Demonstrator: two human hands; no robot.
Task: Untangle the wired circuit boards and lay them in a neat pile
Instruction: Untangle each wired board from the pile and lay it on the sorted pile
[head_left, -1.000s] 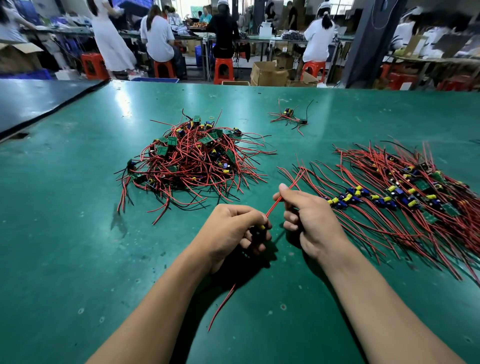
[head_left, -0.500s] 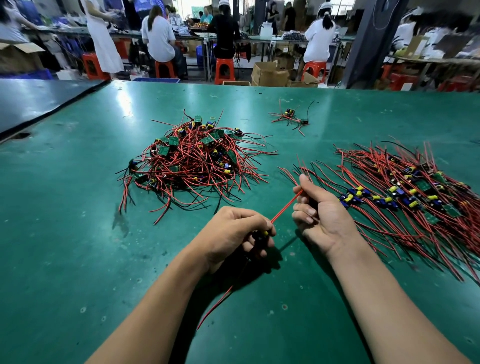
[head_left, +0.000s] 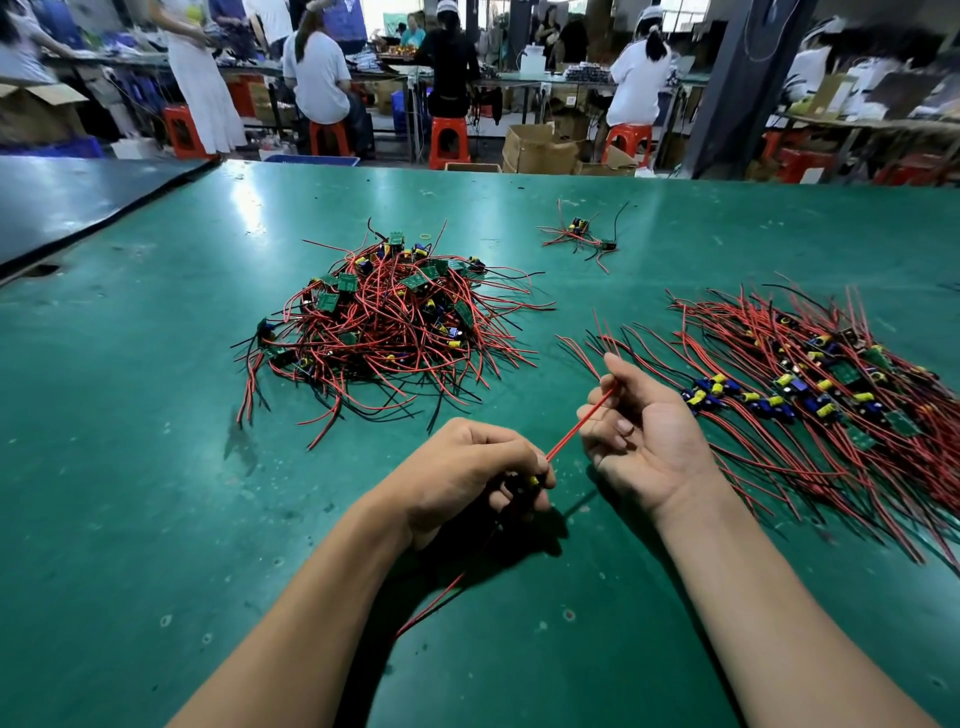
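Observation:
My left hand (head_left: 467, 475) grips a small circuit board, mostly hidden in the fist, with a yellow part showing at the fingertips. Its red wire (head_left: 574, 428) runs taut up to my right hand (head_left: 641, 436), which pinches the wire near its end, palm turned up. Another red wire (head_left: 436, 597) trails from under the left hand toward me. A tangled heap of boards and red and black wires (head_left: 387, 322) lies ahead on the left. On the right lies the sorted pile (head_left: 810, 400), with its wires combed out in rows.
The green table (head_left: 130, 467) spreads all round. A small separate cluster of wired boards (head_left: 582, 236) lies far centre. A darker table (head_left: 62, 197) adjoins at far left. Beyond the far edge are people on red stools, cardboard boxes and a pillar.
My right hand has slid along the red wire to the right and away from the left hand, turning palm up and drawing the wire straight. The left hand has stayed in place.

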